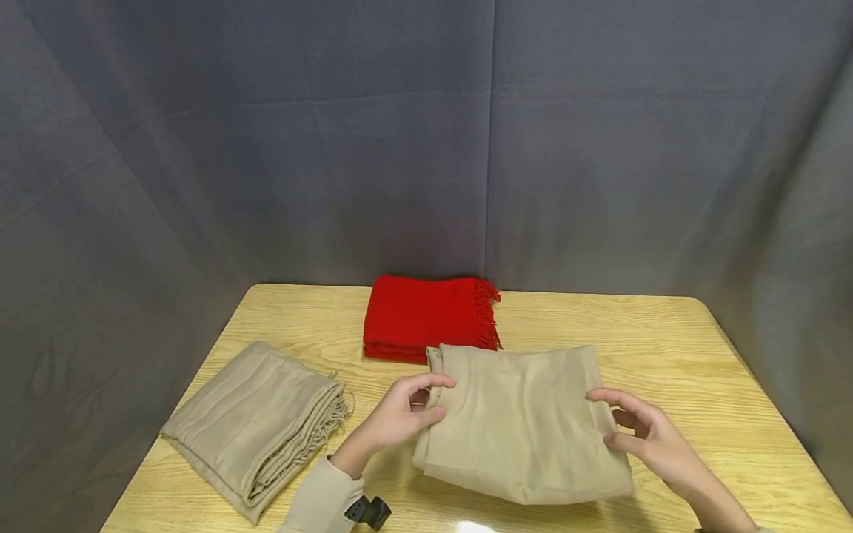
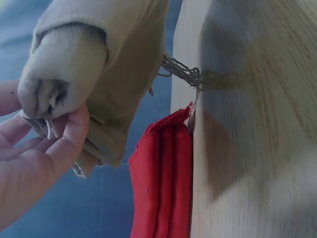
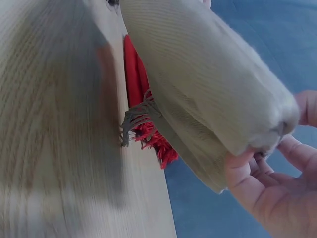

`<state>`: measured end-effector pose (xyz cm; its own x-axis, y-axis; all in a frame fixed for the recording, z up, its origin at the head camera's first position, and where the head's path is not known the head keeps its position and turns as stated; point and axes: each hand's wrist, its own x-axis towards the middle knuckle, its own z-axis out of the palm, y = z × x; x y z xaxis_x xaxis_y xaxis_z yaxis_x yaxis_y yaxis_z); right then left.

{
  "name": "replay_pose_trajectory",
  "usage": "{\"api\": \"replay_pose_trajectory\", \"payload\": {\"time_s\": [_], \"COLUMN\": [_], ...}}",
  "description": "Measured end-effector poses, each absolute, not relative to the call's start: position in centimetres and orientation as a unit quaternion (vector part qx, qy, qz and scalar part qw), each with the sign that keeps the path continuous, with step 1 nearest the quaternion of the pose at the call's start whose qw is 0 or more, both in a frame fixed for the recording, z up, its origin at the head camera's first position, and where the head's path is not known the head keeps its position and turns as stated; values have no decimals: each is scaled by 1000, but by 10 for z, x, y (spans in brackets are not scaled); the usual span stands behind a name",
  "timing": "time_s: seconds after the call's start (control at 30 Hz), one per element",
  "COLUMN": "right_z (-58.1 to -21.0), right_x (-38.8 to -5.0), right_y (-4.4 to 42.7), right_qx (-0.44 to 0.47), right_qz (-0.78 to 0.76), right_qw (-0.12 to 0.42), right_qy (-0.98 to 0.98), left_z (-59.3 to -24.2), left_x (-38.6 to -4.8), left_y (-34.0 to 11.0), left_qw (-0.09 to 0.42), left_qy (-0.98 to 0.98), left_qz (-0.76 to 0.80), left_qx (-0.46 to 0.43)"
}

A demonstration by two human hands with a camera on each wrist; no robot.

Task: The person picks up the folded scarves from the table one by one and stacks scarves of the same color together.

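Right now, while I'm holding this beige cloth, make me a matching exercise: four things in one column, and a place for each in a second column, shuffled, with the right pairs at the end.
Things:
1. Red cloth
2. Held beige cloth
3. Unheld beige cloth
4. Gray curtain

Places:
A. Lies on the left side of the table
B. Hangs behind the table
C. Hides part of the red cloth's near edge in the head view
D. Lies near the table's far edge

Pairs: 1-D, 2-C, 3-A, 4-B
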<state>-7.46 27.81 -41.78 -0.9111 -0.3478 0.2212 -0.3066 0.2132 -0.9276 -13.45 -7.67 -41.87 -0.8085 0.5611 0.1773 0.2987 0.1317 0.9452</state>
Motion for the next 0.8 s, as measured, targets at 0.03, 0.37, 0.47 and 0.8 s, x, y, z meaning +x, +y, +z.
{"api": "replay_pose_trajectory", "payload": {"time_s": [0.03, 0.37, 0.47, 0.8], "right_z": [-418, -422, -424, -436], "right_x": [-75, -73, -73, -74], "right_y": [277, 272, 270, 262], "right_qx": [-211, -221, -219, -204], "right_qz": [-592, -606, -609, -626], "right_qw": [21, 46, 54, 92], "right_qy": [777, 763, 761, 747], "left_z": [-419, -423, -425, -433], "left_x": [-134, -130, -129, -127], "left_y": [-78, -88, -91, -99], "left_qw": [112, 110, 109, 123], "left_qy": [743, 752, 754, 759], "left_qz": [593, 581, 579, 575], "left_qx": [288, 293, 289, 279]}}
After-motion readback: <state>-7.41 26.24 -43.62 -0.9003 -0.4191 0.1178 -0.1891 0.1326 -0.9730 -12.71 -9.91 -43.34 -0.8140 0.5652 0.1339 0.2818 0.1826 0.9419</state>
